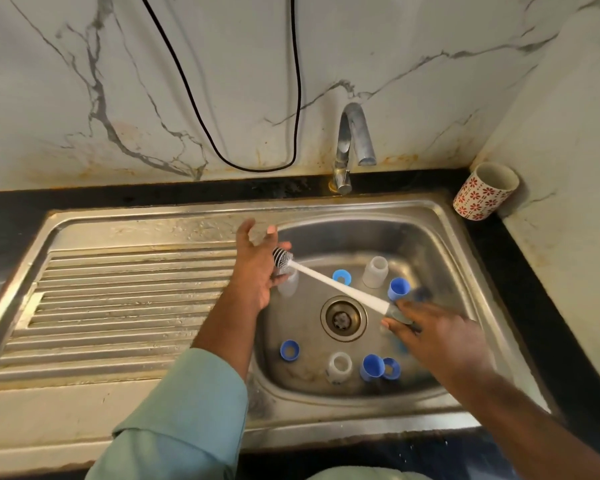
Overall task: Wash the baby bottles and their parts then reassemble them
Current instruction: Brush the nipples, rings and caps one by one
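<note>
My right hand point(433, 336) grips the grey end of a white bottle brush point(340, 287) that slants across the steel sink point(361, 206). Its bristle head lies against the fingers of my left hand point(257, 268), which is spread open over the basin's left side. A clear bottle point(288, 285) sits just under that hand. Two more bottles point(374, 271) point(340, 367) stand in the basin. Around them lie blue rings point(342, 277) point(289, 349) point(392, 368) and blue caps point(399, 289) point(373, 367).
The tap point(352, 143) stands behind the basin with no water running. A ribbed drainboard point(136, 299) lies to the left. A flowered mug point(485, 190) stands in the right corner. A black cable point(257, 165) hangs down the marble wall. The drain point(343, 318) is in mid-basin.
</note>
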The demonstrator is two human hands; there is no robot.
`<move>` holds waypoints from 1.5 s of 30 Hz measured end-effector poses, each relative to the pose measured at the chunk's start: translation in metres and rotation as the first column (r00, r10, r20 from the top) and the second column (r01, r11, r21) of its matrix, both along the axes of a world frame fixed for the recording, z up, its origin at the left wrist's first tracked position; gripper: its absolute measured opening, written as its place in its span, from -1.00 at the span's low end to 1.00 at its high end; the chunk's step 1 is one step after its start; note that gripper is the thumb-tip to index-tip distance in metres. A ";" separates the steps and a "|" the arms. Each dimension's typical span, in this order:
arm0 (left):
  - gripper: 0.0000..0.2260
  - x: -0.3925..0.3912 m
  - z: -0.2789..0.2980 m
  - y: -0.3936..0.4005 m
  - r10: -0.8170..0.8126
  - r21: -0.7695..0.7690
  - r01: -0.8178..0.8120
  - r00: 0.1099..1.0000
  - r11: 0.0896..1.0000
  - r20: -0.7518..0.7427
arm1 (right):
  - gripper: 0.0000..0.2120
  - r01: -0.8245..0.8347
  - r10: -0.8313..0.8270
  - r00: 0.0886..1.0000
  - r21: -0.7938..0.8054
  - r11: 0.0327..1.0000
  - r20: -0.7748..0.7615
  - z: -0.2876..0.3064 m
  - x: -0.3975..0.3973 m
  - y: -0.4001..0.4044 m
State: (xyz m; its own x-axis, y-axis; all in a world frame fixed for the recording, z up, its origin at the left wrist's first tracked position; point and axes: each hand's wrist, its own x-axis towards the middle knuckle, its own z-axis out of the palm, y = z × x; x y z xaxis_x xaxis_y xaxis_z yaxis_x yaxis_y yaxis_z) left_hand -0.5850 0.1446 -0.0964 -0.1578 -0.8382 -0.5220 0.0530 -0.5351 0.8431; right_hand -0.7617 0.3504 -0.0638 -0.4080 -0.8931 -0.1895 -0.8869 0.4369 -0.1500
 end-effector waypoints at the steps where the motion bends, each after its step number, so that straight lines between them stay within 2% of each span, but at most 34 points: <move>1: -0.73 0.000 0.001 0.001 -0.062 -0.025 0.063 0.996 0.998 0.065 | -0.60 -0.024 0.024 0.998 0.003 1.000 -0.051 0.000 -0.002 0.003; 3: -0.65 0.001 0.004 0.004 -0.174 0.015 0.173 0.975 0.985 0.135 | -0.54 -0.109 0.102 0.986 -0.041 0.993 -0.135 -0.001 -0.005 0.010; 5: -0.55 -0.002 0.002 0.005 -0.166 0.021 0.165 0.976 0.986 0.140 | -0.53 -0.132 0.112 0.973 -0.088 0.987 -0.203 -0.002 -0.003 0.013; 6: -0.55 -0.004 0.000 0.006 -0.123 0.000 0.124 0.986 0.992 0.116 | -0.57 -0.077 0.067 0.988 -0.069 0.995 -0.138 -0.002 -0.003 0.012; 7: -0.58 -0.007 -0.003 0.007 -0.078 -0.012 0.079 0.994 0.997 0.070 | -0.62 0.029 -0.025 0.995 -0.034 0.999 0.095 -0.002 -0.003 0.011; 8: -0.61 -0.009 -0.005 0.007 -0.034 -0.004 0.034 0.999 0.999 -0.001 | -0.59 0.156 -0.169 0.889 0.065 0.986 0.427 -0.002 -0.005 0.007; 9: -0.63 -0.008 -0.005 0.006 -0.001 0.017 0.002 0.996 1.000 -0.086 | -0.56 0.222 -0.328 0.642 0.241 0.945 0.693 0.003 -0.008 0.005; 10: -0.64 -0.007 -0.005 0.004 0.017 0.046 -0.009 0.984 0.999 -0.177 | -0.52 0.197 -0.435 0.388 0.388 0.900 0.813 0.007 -0.011 0.003; 11: -0.64 -0.005 -0.004 0.003 0.016 0.073 0.003 0.967 0.997 -0.255 | -0.48 0.164 -0.469 0.256 0.440 0.883 0.845 0.008 -0.016 0.004; 12: -0.64 -0.004 -0.001 0.001 0.030 0.098 0.001 0.948 0.995 -0.316 | -0.45 0.155 -0.464 0.239 0.439 0.885 0.853 0.009 -0.019 0.005; 13: -0.63 -0.003 0.001 0.001 0.072 0.127 -0.028 0.929 0.992 -0.362 | -0.43 0.165 -0.424 0.322 0.391 0.905 0.846 0.008 -0.021 0.007; 14: -0.61 -0.003 0.001 0.000 0.136 0.167 -0.073 0.905 0.983 -0.403 | -0.42 0.150 -0.306 0.538 0.268 0.952 0.786 0.004 -0.021 0.010; 15: -0.59 -0.002 0.000 -0.002 0.208 0.219 -0.120 0.874 0.968 -0.439 | -0.44 0.057 -0.106 0.818 0.104 0.993 0.566 0.000 -0.021 0.010; 16: -0.57 -0.003 -0.002 -0.003 0.269 0.272 -0.150 0.836 0.951 -0.479 | -0.50 -0.101 0.110 0.972 -0.053 0.993 0.209 -0.004 -0.025 0.012; 17: -0.55 -0.004 -0.003 -0.003 0.307 0.307 -0.163 0.804 0.938 -0.509 | -0.52 -0.240 0.232 0.971 -0.186 0.953 -0.064 -0.007 -0.027 0.013; 18: -0.54 -0.003 -0.005 -0.003 0.334 0.324 -0.180 0.785 0.929 -0.522 | -0.52 -0.323 0.268 0.940 -0.291 0.901 -0.212 -0.009 -0.030 0.015; 20: -0.58 0.001 -0.009 -0.006 0.405 0.373 -0.226 0.753 0.900 -0.519 | -0.52 -0.374 0.295 0.923 -0.391 0.841 -0.249 -0.012 -0.033 0.021; 21: -0.61 0.004 -0.010 -0.008 0.459 0.404 -0.267 0.725 0.875 -0.513 | -0.52 -0.360 0.288 0.930 -0.401 0.842 -0.229 -0.016 -0.036 0.025; 23: -0.59 0.012 -0.011 -0.013 0.510 0.437 -0.295 0.671 0.850 -0.538 | -0.53 -0.256 0.242 0.966 -0.388 0.885 -0.086 -0.015 -0.033 0.031; 25: -0.50 0.013 -0.011 -0.011 0.408 0.377 -0.216 0.722 0.901 -0.559 | -0.63 -0.147 0.190 0.976 -0.331 0.932 0.104 -0.007 -0.026 0.029; 27: -0.53 0.006 -0.011 -0.001 0.344 0.351 -0.155 0.740 0.923 -0.578 | -0.60 -0.097 0.163 0.948 -0.240 0.966 0.275 -0.001 -0.014 0.020; 29: -0.65 -0.002 -0.006 0.005 0.330 0.346 -0.135 0.729 0.928 -0.599 | -0.53 -0.140 0.191 0.924 -0.171 0.975 0.331 0.001 -0.001 0.011; 31: -0.67 -0.003 -0.002 0.006 0.345 0.362 -0.130 0.695 0.923 -0.630 | -0.49 -0.170 0.200 0.905 -0.112 0.979 0.376 0.004 0.007 0.006; 33: -0.66 0.000 -0.003 0.004 0.363 0.353 -0.158 0.668 0.922 -0.650 | -0.51 -0.147 0.183 0.875 -0.114 0.982 0.447 0.006 0.010 0.004; 37: -0.58 0.001 -0.004 0.009 0.362 0.295 -0.219 0.680 0.930 -0.637 | -0.57 -0.053 0.151 0.759 -0.171 0.984 0.634 0.009 0.016 0.005; 40: -0.55 -0.002 -0.005 0.011 0.372 0.302 -0.244 0.777 0.922 -0.508 | -0.60 -0.114 0.175 0.745 -0.135 0.984 0.643 0.012 0.022 0.005; 42: -0.71 -0.004 -0.004 0.010 0.359 0.296 -0.252 0.843 0.921 -0.400 | -0.58 -0.157 0.189 0.781 -0.105 0.982 0.595 0.014 0.025 0.001; 45: -0.72 -0.003 0.002 0.001 0.386 0.313 -0.284 0.856 0.906 -0.343 | -0.56 -0.206 0.207 0.820 -0.063 0.977 0.534 0.016 0.029 -0.001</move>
